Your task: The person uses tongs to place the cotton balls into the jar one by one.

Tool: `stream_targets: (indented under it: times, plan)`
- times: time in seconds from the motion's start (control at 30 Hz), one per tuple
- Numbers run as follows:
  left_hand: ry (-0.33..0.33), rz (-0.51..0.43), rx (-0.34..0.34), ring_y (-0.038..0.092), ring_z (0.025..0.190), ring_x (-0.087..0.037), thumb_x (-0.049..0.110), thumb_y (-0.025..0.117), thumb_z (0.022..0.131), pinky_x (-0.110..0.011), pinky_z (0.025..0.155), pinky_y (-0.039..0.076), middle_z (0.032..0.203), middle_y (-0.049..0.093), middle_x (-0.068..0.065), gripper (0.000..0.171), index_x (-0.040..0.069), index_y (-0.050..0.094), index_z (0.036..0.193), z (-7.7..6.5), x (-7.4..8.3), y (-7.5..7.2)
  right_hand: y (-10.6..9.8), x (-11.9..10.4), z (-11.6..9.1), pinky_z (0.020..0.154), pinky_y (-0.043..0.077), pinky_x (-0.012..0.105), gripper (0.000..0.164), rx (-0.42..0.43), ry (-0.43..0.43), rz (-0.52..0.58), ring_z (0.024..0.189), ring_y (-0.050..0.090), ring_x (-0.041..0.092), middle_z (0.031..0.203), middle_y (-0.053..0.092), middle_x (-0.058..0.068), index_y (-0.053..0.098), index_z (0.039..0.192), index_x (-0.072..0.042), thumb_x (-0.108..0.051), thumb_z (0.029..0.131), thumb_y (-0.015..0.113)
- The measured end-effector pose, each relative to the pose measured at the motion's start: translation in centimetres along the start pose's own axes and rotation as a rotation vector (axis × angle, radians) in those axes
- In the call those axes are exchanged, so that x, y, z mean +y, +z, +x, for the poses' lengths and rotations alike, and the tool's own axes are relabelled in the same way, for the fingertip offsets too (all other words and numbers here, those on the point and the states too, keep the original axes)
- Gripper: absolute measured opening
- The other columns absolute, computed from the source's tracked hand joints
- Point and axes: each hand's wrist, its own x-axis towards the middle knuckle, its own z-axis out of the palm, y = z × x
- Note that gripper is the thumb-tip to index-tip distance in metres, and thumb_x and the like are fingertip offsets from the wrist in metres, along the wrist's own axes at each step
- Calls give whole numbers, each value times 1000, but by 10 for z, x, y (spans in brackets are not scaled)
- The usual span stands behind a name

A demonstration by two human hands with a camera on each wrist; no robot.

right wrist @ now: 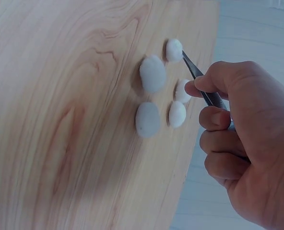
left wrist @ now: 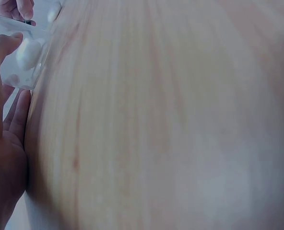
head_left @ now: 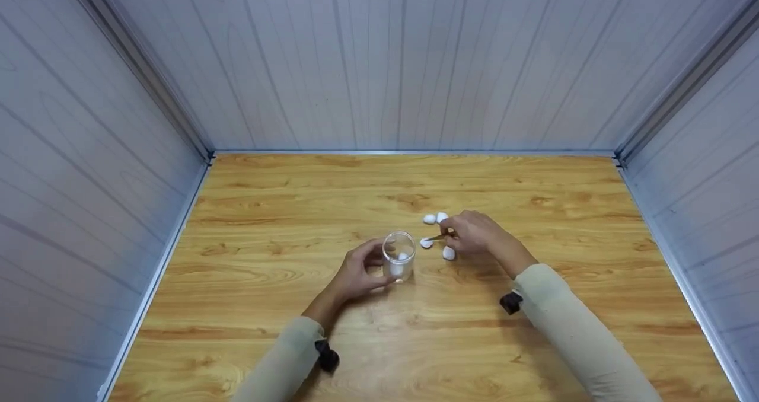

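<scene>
My left hand [head_left: 357,276] grips a clear cup [head_left: 409,268], thumb and fingers on either side of it. Inside the cup sit white cotton balls [left wrist: 29,53], seen through its wall in the left wrist view. My right hand [head_left: 474,232] pinches dark metal tweezers [right wrist: 198,76] between thumb and index finger, other fingers curled in. The tweezers' tips touch the edge of a cotton ball [right wrist: 173,50] lying on the table just right of the cup. Whether the tips are closed round it, I cannot tell.
Several more loose cotton balls [right wrist: 152,73] lie on the wood-grain table [head_left: 284,212] around my right hand. Pale panel walls [head_left: 379,64] enclose the table at the back, left and right. A black wrist device [head_left: 511,302] sits at each sleeve.
</scene>
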Motion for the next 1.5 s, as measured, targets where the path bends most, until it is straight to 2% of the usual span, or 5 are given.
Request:
stream_targets:
  times: [0.27,0.63,0.87,1.2,1.5]
  plan:
    - [-5,-8,-4,74,132,-44,6,94,88,-43,111,68,140,75,-25,70,-3,63,150,0,-2,0,0,2,-2,57,30,25,11,17,-22,-10,62,40,12,74,65,3,73,95,-13,-15,105,69]
    - [20,-2,-3,74,130,-44,5,94,88,-43,110,68,140,76,-25,68,-4,64,148,0,-3,1,-4,4,-6,55,26,26,10,87,-49,-11,60,37,12,75,69,6,76,102,-11,-13,104,67]
    - [29,-7,3,75,129,-44,6,95,88,-42,109,69,138,76,-26,69,-4,64,149,1,-2,1,-12,2,-9,54,27,25,16,81,-40,3,57,36,9,85,79,8,80,112,-8,-14,108,65]
    - [13,-7,7,75,129,-44,8,95,88,-42,110,68,139,77,-24,66,-1,67,147,0,0,1,-26,1,-12,56,26,25,14,104,-43,-50,58,35,10,76,70,6,78,112,-10,-15,108,65]
    - [19,-10,-2,74,130,-43,6,93,88,-41,110,68,141,76,-24,67,-2,65,148,-1,-3,0,-34,5,-17,55,24,25,17,128,-40,-41,56,32,9,78,75,8,79,115,-8,-15,109,65]
